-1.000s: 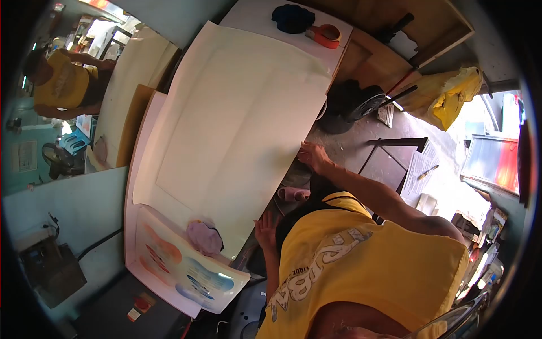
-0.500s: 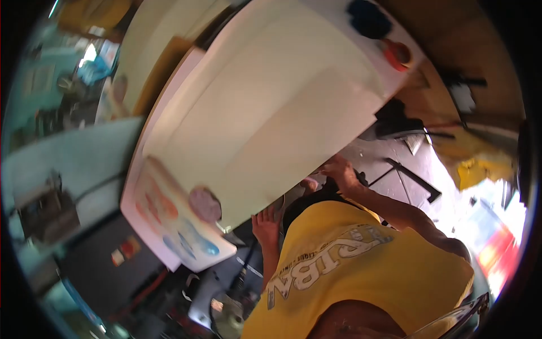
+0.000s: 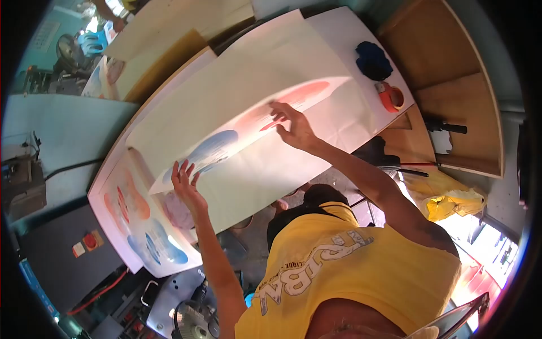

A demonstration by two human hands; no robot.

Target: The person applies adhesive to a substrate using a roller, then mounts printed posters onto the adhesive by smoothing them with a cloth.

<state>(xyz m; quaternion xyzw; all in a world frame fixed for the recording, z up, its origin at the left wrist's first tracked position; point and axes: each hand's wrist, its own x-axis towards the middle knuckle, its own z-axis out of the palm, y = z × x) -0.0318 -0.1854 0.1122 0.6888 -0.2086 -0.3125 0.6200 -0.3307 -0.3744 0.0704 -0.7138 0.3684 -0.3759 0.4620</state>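
A large white sheet (image 3: 271,68) covers the table in front of me. Across its middle lies a curved white strip with a blue print (image 3: 217,148) on the left and a red print (image 3: 305,93) on the right. My left hand (image 3: 189,186) is at the strip's left end, its fingers spread beside the blue print. Over the red print hovers my right hand (image 3: 293,127), fingers apart and bent, tips overlapping the print in this view. Left of my left hand, a printed panel (image 3: 161,214) carries red and blue shapes. A round pinkish piece (image 3: 178,209) lies beside that hand.
A red tape roll (image 3: 389,97) and a dark blue bundle (image 3: 374,60) sit at the table's right end. An electric fan (image 3: 195,319) stands low at the left. A wooden panel (image 3: 451,96) leans at the right. Yellow plastic (image 3: 454,204) lies beyond my right arm.
Both hands have moved from the table's near edge forward over the sheet. The strip with blue and red prints now shows across the middle. The view has shifted.
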